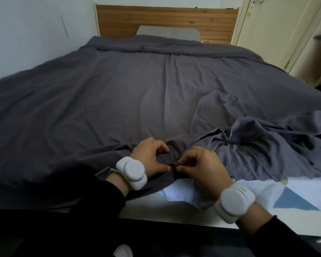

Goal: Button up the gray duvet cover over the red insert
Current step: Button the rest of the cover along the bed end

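Ahead, wood headboard [167, 17]; left hand [150, 156], right hand [202, 167] both pinching gray duvet cover [119, 86].

There is a single view, from a wide-angle camera worn on the person's head at the foot of the bed, facing forward and tilted down along its length. The two hands, left hand [150, 157] and right hand [202, 169], sit closest, low at about 6 o'clock, pinching the near edge of the gray cover [119, 93]. The wooden headboard [167, 17] lies farthest off at 12 o'clock. The wall [35, 30] fills 10 o'clock; what is probably a cupboard door [278, 30] stands at 2 o'clock, bent by the lens.
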`<state>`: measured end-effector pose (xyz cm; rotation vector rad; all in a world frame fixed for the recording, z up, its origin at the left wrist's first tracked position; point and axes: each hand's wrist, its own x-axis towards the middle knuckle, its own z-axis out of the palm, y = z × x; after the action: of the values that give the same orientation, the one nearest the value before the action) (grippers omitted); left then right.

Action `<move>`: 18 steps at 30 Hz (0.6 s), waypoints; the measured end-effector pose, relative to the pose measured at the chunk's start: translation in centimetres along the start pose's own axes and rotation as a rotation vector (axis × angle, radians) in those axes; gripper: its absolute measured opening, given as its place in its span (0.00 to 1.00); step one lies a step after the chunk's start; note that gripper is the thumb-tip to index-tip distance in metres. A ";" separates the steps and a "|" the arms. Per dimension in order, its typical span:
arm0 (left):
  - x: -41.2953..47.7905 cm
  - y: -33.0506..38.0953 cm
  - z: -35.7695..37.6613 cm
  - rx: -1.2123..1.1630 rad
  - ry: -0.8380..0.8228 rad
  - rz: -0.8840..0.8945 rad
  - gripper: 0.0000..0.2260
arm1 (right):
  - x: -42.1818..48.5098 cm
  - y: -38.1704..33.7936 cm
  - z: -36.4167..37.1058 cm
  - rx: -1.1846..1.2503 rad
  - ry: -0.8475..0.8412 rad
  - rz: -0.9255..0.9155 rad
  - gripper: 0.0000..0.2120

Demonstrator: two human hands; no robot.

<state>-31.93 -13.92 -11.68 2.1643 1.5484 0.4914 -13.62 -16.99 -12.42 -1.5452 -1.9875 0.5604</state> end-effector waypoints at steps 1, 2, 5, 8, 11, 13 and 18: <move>0.1 0.2 0.1 0.030 -0.004 0.012 0.19 | -0.2 0.1 -0.4 -0.002 0.002 -0.024 0.03; 0.1 0.4 0.2 0.055 -0.002 0.027 0.17 | -0.4 0.1 -0.8 0.009 -0.001 -0.039 0.03; 0.3 1.0 0.7 0.090 0.020 0.064 0.11 | -1.0 0.2 -1.7 0.026 -0.048 -0.063 0.04; 0.7 0.9 1.0 0.049 0.043 0.080 0.07 | -1.3 0.3 -2.1 0.081 -0.086 -0.068 0.08; 0.9 0.7 0.6 -0.072 0.059 0.055 0.04 | -1.4 0.2 -2.2 0.173 -0.105 -0.057 0.07; 1.0 0.6 0.2 -0.170 0.154 -0.010 0.01 | -1.2 0.0 -2.1 0.292 -0.130 -0.025 0.03; 1.3 0.2 -0.6 -0.577 0.279 -0.227 0.09 | -0.3 -1.0 -1.3 0.507 -0.099 0.159 0.04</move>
<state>-31.62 -12.66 -11.01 1.5116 1.5235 1.0480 -13.41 -17.53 -10.83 -1.3748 -1.6241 1.1251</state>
